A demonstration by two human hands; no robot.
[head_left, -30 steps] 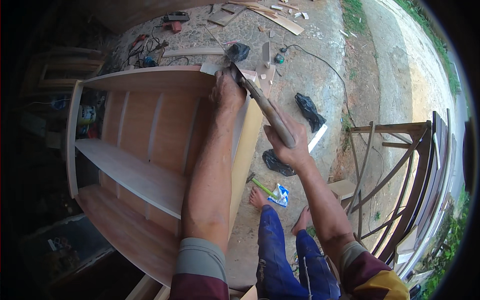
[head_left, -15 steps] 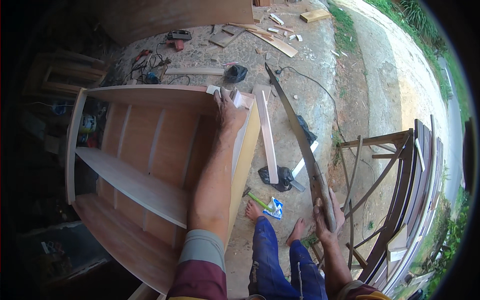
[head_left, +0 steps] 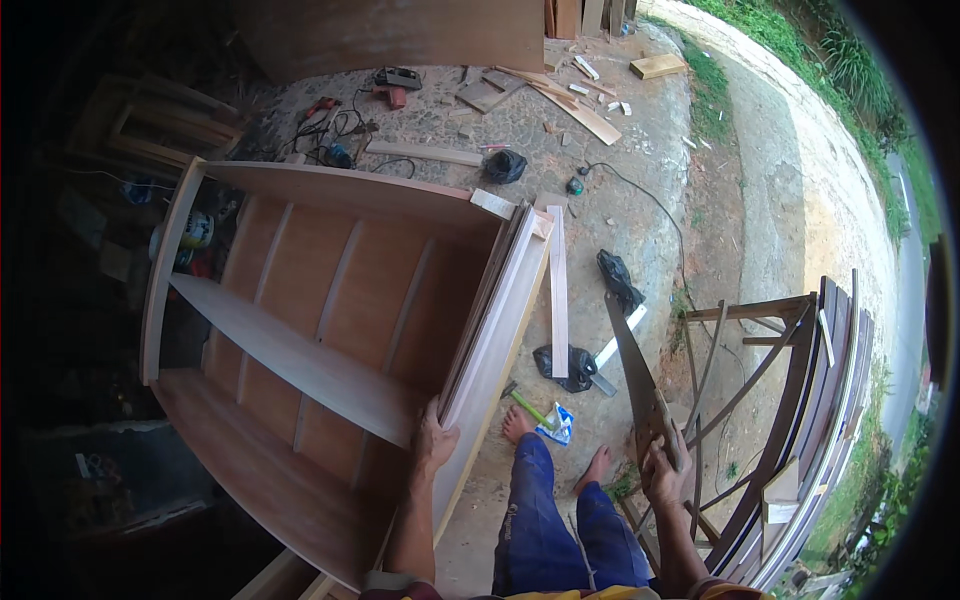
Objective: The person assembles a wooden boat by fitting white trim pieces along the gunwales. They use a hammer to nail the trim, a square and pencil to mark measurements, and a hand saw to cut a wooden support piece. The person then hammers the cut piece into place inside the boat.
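A wooden cabinet frame [head_left: 330, 181] with slatted panels and a shelf board [head_left: 290, 335] lies to my left. Several long thin wooden strips [head_left: 487, 307] rest along its right side, a small pale block [head_left: 491, 204] by their far end. My left hand [head_left: 435, 441] is closed around the near part of these strips. Away from the cabinet, my right hand [head_left: 663, 471] grips the handle of a handsaw [head_left: 632, 362], its blade pointing forward and touching nothing.
On the ground lie a pale board [head_left: 559, 300], black plastic bags [head_left: 620, 280], a green-handled hammer [head_left: 530, 407] and a blue-white packet [head_left: 558, 427]. A cable [head_left: 640, 190] runs further off. Power tools [head_left: 395, 92] and offcuts [head_left: 580, 110] lie beyond. A rack of dark boards [head_left: 800, 400] stands right.
My left hand has slid from the far corner of the cabinet back toward me along the strips. The handsaw has drawn slightly nearer, and the view has shifted.
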